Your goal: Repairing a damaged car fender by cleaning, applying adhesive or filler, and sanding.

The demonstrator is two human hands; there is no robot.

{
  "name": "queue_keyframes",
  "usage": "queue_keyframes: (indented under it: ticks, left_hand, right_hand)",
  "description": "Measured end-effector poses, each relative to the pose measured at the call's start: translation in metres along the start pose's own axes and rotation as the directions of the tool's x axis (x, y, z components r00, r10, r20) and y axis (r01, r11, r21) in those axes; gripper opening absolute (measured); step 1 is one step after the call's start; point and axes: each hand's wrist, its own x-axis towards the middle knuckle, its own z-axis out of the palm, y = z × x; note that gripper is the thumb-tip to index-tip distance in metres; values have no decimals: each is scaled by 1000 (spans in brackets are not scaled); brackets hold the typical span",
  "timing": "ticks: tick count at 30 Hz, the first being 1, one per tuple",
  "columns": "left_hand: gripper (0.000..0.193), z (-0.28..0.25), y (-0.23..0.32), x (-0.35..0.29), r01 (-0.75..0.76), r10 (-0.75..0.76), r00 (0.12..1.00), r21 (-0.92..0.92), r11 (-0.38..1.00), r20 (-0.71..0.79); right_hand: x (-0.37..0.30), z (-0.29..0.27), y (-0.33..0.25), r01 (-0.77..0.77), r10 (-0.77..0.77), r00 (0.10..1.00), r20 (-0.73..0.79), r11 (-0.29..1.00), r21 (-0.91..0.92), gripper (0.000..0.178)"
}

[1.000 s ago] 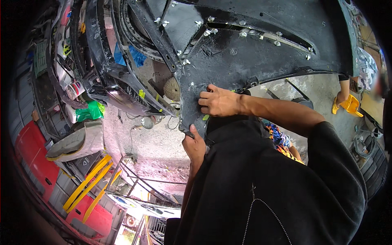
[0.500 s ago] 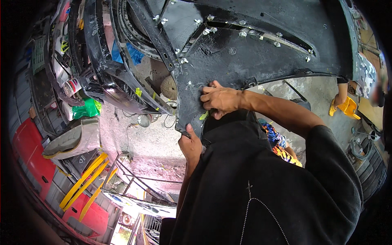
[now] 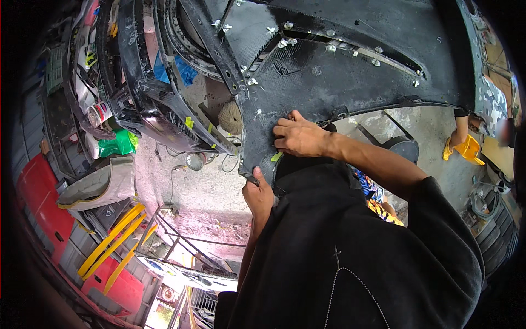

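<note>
A large black plastic car bumper panel [image 3: 350,71] with several metal screws fills the upper middle. My right hand [image 3: 298,137] presses flat on its lower part, fingers curled on the surface near a small green mark. My left hand [image 3: 257,194] grips the panel's lower edge from below, thumb up against the rim. My black-sleeved torso hides what lies under the hands.
More black bumpers and car parts [image 3: 142,98] are stacked at left with a green bag [image 3: 118,143], a grey seat piece [image 3: 98,183], and red and yellow parts [image 3: 109,247]. Another person's leg in a yellow sandal [image 3: 466,148] stands at right on concrete floor [image 3: 197,192].
The view has shifted slightly; my right hand moved a little left along the panel while the left hand stayed on the lower edge.
</note>
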Motion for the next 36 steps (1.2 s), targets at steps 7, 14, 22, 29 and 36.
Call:
queue_keyframes:
  ticks: [7,14,22,29,36]
  left_hand:
    - [53,2,-8,0,14,-13,999,-32,999,38]
    - [51,5,-12,1,-5,5,1000,-26,1000,7]
    - [49,8,-15,0,-107,108,991,16,994,-81]
    - [46,9,-16,1,-134,136,984,28,991,-119]
    - [42,11,-22,1,-156,156,983,11,988,-99]
  right_hand:
    - [7,-8,5,167,-164,986,37,978,-127,13]
    - [10,-15,6,328,-318,945,83,921,-210,14]
    - [26,-4,8,369,-349,924,157,920,-129,20]
    - [49,2,21,386,-375,877,301,922,25,28]
    - [31,-22,23,212,-216,937,275,976,42,28]
